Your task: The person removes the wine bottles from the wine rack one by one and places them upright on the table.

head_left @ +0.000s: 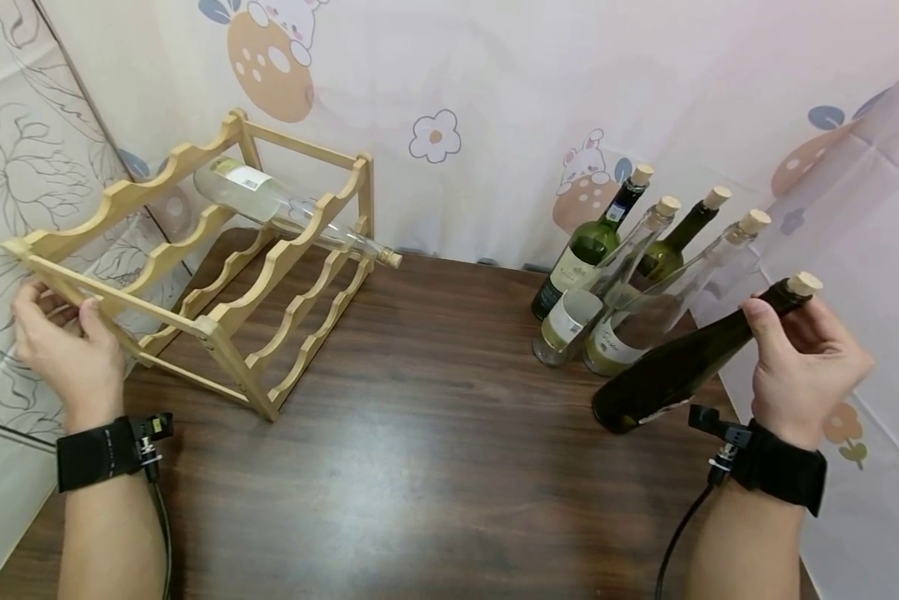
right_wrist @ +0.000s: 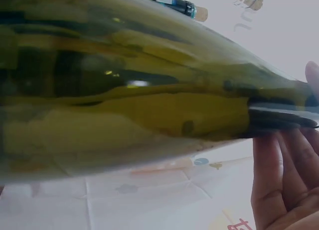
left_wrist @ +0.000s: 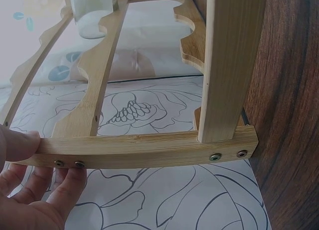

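In the head view my right hand (head_left: 805, 367) grips a dark green wine bottle (head_left: 670, 367) by its neck, just below the cork. The bottle leans, base toward the left. In the right wrist view the bottle (right_wrist: 124, 90) fills most of the picture, with fingers (right_wrist: 269, 175) under its neck. My left hand (head_left: 70, 342) holds the near left upright of a wooden wine rack (head_left: 217, 321), thumb on one side and fingers on the other. One clear glass bottle (head_left: 262, 196) lies across the rack's top tier, its corked neck pointing right.
Right of centre at the back stand several corked bottles: a green bottle (head_left: 591, 246) with a cream label, a clear bottle (head_left: 569, 317), another clear bottle (head_left: 621, 333) and one more green bottle (head_left: 662, 258). A patterned cloth (head_left: 494, 100) hangs behind the brown table (head_left: 419, 467).
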Action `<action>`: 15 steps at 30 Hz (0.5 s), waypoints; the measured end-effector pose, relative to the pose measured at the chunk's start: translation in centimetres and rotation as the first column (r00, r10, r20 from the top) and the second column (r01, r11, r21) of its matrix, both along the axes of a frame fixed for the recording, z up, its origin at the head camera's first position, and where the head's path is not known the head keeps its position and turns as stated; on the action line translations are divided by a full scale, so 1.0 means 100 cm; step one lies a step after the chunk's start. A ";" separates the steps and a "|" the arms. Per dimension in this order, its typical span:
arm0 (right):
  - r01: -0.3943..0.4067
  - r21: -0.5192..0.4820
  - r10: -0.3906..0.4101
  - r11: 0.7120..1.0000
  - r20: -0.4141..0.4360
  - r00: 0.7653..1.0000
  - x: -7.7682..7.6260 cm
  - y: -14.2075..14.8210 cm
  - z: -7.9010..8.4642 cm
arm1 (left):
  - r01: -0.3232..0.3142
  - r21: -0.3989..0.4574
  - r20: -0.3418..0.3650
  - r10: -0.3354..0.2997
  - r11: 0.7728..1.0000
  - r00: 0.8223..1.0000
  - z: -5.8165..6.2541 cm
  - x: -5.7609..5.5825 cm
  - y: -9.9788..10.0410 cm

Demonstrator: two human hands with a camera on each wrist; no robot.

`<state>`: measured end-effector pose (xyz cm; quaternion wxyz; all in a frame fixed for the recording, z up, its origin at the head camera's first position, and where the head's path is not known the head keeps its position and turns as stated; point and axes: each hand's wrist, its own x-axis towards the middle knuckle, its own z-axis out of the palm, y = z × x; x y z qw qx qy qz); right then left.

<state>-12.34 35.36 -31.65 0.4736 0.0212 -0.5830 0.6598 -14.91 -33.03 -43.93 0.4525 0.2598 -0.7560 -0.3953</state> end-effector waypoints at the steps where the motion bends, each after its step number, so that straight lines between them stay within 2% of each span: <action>1: 0.005 0.011 -0.005 1.000 0.010 1.000 0.000 0.001 -0.001 | -0.001 0.002 -0.001 0.001 1.000 1.000 0.000 0.000 0.000; 9: 0.090 0.123 -0.096 0.988 0.046 0.994 0.000 0.002 -0.010 | 0.000 0.027 0.006 0.000 1.000 1.000 -0.001 0.001 0.000; 15: 0.170 0.214 -0.199 0.962 0.122 0.972 0.000 0.003 -0.008 | -0.003 0.038 0.006 0.003 0.999 1.000 0.002 -0.001 0.000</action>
